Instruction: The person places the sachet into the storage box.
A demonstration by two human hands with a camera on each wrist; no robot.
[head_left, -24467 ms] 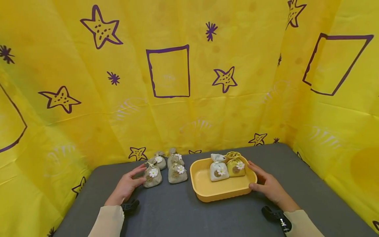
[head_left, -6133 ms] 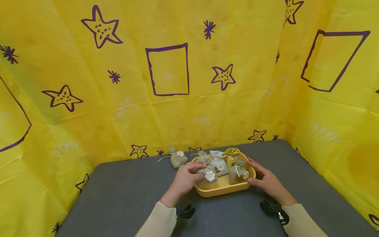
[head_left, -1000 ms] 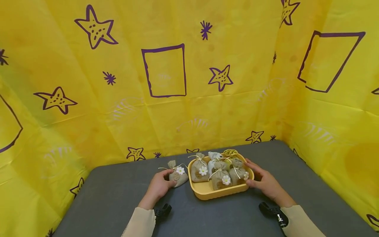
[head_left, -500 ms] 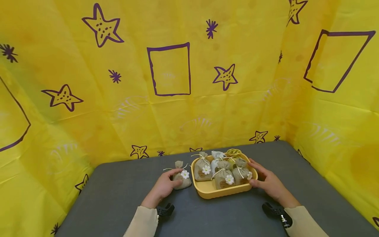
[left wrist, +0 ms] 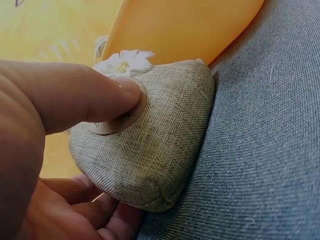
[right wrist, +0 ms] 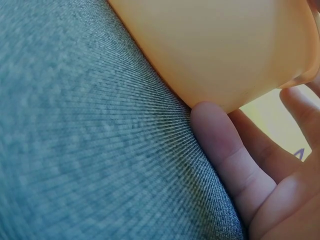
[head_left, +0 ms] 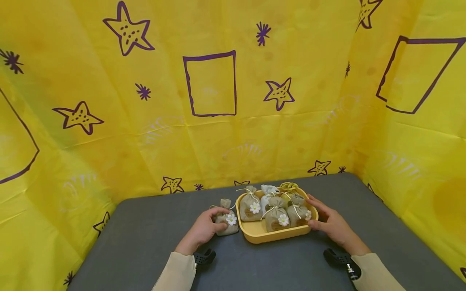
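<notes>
Left hand [head_left: 204, 228] of mine is wrapped around the small beige burlap sachet with a white daisy and a round tag [head_left: 226, 218], thumb pressing on the round tag and the other fingers curled underneath, as the left wrist view shows [left wrist: 145, 150]. That sachet sits on the grey fabric-covered surface [head_left: 145, 242], upright with its tied neck pointing up and slightly away from me, so its long axis runs roughly vertical. It lies just beside the left wall of the shallow yellow plastic tray [head_left: 260, 237], touching or nearly touching it; from the wrist view the tray wall [left wrist: 185, 30] rises right behind the pouch. So from my left hand the tray lies to the right and a little farther from me, and the rim has to be cleared before the pouch can go in. Inside the tray I see three more beige burlap sachets [head_left: 275, 219], a pale white one [head_left: 267, 191] and a yellow one [head_left: 289, 186], packed toward the back and right, with the bare floor mostly along the near left edge. Right hand [head_left: 329, 225] rests against the tray's right side, fingers loosely curved against the wall and rim, the thumb tip against its base [right wrist: 220, 135]; it steadies the tray rather than gripping it. The left hand is plainly the nearer one to the loose sachet.
</notes>
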